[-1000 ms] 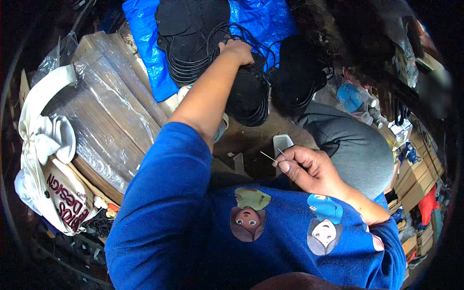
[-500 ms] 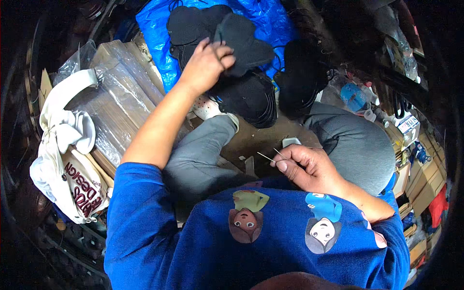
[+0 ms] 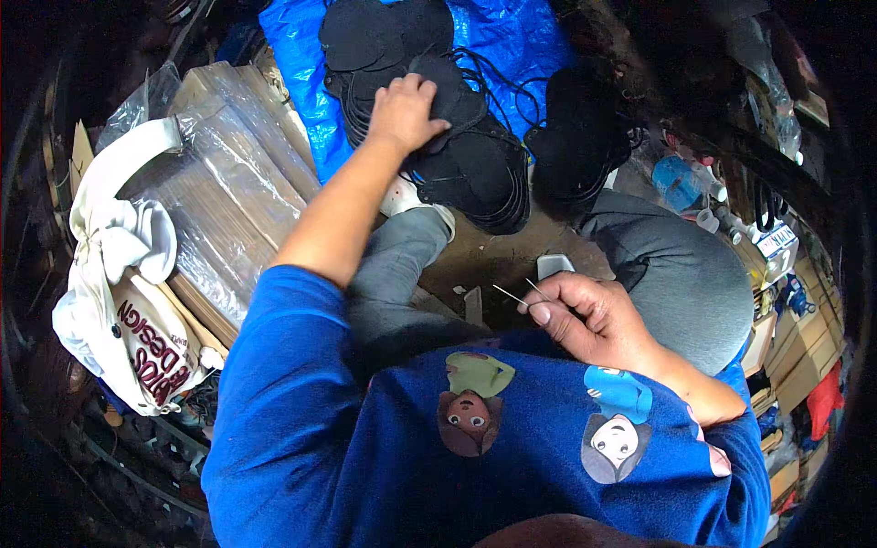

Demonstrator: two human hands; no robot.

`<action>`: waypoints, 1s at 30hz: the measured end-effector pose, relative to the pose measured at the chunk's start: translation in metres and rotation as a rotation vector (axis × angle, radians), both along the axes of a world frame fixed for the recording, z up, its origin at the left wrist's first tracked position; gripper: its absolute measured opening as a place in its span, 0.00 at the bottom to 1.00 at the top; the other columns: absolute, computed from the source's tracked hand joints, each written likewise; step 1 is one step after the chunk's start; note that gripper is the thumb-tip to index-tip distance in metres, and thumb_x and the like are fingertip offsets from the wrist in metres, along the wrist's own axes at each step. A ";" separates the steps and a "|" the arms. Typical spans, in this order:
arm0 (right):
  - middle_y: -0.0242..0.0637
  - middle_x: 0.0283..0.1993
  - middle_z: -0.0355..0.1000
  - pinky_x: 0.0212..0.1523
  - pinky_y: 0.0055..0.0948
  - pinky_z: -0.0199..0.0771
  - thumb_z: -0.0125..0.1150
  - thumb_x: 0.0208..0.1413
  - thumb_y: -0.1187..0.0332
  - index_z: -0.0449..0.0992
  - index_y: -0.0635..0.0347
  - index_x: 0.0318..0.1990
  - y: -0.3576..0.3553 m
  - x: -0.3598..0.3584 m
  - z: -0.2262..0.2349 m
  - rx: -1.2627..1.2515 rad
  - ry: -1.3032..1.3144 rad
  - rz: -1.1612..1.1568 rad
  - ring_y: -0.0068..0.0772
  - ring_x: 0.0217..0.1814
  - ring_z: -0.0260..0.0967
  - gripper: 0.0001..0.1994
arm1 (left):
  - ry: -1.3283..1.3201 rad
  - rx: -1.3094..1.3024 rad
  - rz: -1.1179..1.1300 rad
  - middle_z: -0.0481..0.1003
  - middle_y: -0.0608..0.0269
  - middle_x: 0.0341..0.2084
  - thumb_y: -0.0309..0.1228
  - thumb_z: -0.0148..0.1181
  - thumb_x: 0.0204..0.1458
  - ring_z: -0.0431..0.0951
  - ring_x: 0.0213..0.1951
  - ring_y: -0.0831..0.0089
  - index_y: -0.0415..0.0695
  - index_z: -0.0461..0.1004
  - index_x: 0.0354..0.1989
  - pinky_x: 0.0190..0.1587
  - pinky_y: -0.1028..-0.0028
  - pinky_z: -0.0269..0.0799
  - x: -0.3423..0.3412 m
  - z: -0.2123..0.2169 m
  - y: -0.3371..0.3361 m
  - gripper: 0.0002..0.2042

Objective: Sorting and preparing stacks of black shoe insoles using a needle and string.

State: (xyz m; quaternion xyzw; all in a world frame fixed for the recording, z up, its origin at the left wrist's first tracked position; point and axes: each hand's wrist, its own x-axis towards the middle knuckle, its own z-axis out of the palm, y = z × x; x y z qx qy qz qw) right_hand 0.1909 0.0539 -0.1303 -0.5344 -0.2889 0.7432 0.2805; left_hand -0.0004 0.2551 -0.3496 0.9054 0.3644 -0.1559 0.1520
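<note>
Since half a second ago the left hand (image 3: 405, 114) has stayed on the black pieces (image 3: 461, 151) at upper centre, fingers now spread flat on top, holding nothing. The right hand (image 3: 589, 315), right of centre, keeps a narrow pinch grip on a needle (image 3: 512, 294). Bags (image 3: 219, 210) crowd the left edge; bare floor (image 3: 498, 256) shows between the knees. Any thread is too fine to see.

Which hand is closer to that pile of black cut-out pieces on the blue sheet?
Left. The left hand rests on the black pieces; the right hand is well below them, pinching a thin needle.
</note>
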 end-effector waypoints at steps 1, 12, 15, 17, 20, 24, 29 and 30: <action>0.35 0.28 0.71 0.34 0.23 0.68 0.53 0.56 0.69 0.71 0.61 0.37 0.001 0.000 0.001 0.016 -0.013 0.007 0.25 0.31 0.70 0.06 | 0.070 -0.031 0.009 0.67 0.55 0.45 0.41 0.66 0.37 0.66 0.50 0.57 0.47 0.67 0.45 0.49 0.58 0.64 0.004 -0.005 -0.006 0.26; 0.35 0.28 0.71 0.33 0.22 0.68 0.54 0.56 0.70 0.71 0.61 0.36 -0.001 0.001 0.002 0.066 -0.015 0.019 0.24 0.31 0.70 0.05 | -0.755 -1.032 1.193 0.73 0.53 0.44 0.22 0.45 0.44 0.73 0.46 0.66 0.39 0.70 0.50 0.51 0.71 0.66 -0.029 -0.012 0.072 0.21; 0.28 0.29 0.70 0.33 0.17 0.63 0.54 0.57 0.71 0.73 0.64 0.38 -0.003 0.000 0.002 0.033 0.017 -0.031 0.14 0.32 0.63 0.06 | -0.888 -1.186 1.258 0.71 0.51 0.46 0.20 0.44 0.44 0.71 0.48 0.63 0.34 0.65 0.53 0.53 0.68 0.65 -0.031 0.008 0.080 0.22; 0.27 0.28 0.69 0.33 0.17 0.63 0.54 0.57 0.71 0.73 0.64 0.38 -0.002 0.000 0.003 0.053 0.003 -0.019 0.14 0.32 0.63 0.06 | -0.941 -1.262 1.317 0.71 0.50 0.46 0.20 0.44 0.44 0.71 0.49 0.63 0.33 0.64 0.53 0.54 0.67 0.65 -0.033 0.016 0.082 0.23; 0.26 0.28 0.69 0.33 0.16 0.62 0.54 0.57 0.71 0.73 0.63 0.38 -0.003 -0.002 0.001 0.058 0.018 -0.030 0.13 0.31 0.62 0.06 | -0.991 -1.296 1.288 0.70 0.50 0.47 0.20 0.44 0.44 0.71 0.49 0.61 0.33 0.63 0.54 0.54 0.66 0.65 -0.039 0.020 0.090 0.23; 0.25 0.28 0.68 0.32 0.15 0.61 0.54 0.57 0.71 0.73 0.63 0.38 -0.001 -0.001 0.003 0.013 0.046 -0.030 0.12 0.31 0.61 0.06 | -1.013 -1.346 1.236 0.69 0.50 0.48 0.21 0.45 0.44 0.71 0.49 0.60 0.33 0.63 0.54 0.54 0.64 0.65 -0.048 0.024 0.103 0.23; 0.24 0.27 0.67 0.31 0.15 0.60 0.53 0.57 0.71 0.73 0.63 0.38 -0.001 0.000 0.002 0.015 0.016 -0.010 0.12 0.30 0.59 0.06 | -1.019 -1.250 1.348 0.68 0.50 0.50 0.22 0.45 0.45 0.70 0.50 0.59 0.34 0.63 0.54 0.55 0.65 0.64 -0.053 0.024 0.108 0.23; 0.24 0.27 0.67 0.31 0.15 0.60 0.53 0.57 0.71 0.73 0.63 0.38 -0.001 0.000 0.002 0.014 0.019 -0.009 0.12 0.30 0.59 0.06 | -1.143 -1.180 1.336 0.67 0.49 0.51 0.23 0.48 0.45 0.69 0.51 0.58 0.34 0.63 0.54 0.56 0.66 0.63 -0.057 0.019 0.112 0.23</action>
